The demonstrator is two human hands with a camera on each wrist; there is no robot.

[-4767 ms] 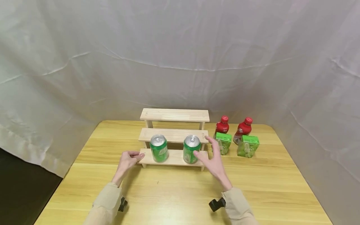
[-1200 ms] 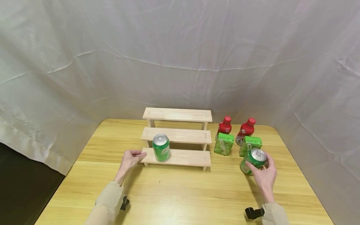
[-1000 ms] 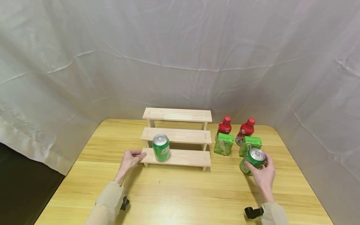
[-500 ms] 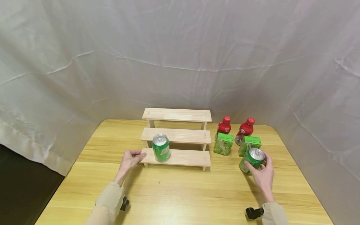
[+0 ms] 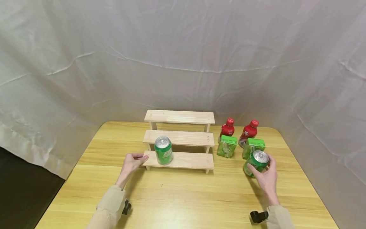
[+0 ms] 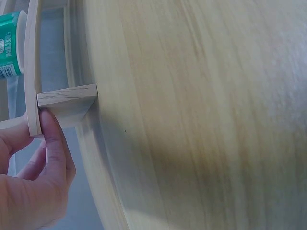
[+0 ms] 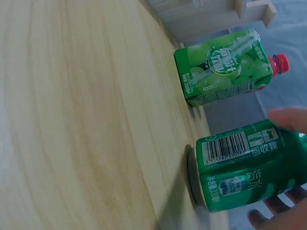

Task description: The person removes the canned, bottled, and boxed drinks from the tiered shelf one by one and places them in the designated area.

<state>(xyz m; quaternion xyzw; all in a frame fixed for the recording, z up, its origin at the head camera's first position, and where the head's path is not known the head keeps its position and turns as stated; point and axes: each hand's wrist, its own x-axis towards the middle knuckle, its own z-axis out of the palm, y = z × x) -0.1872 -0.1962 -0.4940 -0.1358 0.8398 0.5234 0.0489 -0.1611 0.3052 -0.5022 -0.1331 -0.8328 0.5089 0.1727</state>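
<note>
A three-step wooden rack [image 5: 188, 160] stands at the middle back of the table, a green soda can [image 5: 163, 153] upright near the left of its lowest step. My left hand [image 5: 132, 163] pinches that step's left end between thumb and fingers; in the left wrist view, the fingers [image 6: 55, 148] lie beneath the board. Off to the right, my right hand [image 5: 268, 179] holds a second green soda can [image 7: 240, 165] round its sides. This can is upright, its base at or just above the tabletop; I cannot tell which. It partly hides a green juice box [image 5: 255, 144] behind it.
Another green juice box [image 5: 227, 147] stands between the rack and the held can. Two red-capped bottles [image 5: 227, 128] are behind the boxes. Grey cloth [image 5: 183, 63] hangs round the back and sides of the wooden table [image 5: 188, 200].
The second can has gone from the right of the lowest step to the table's right side in my right hand. During the last second both hands stay nearly still.
</note>
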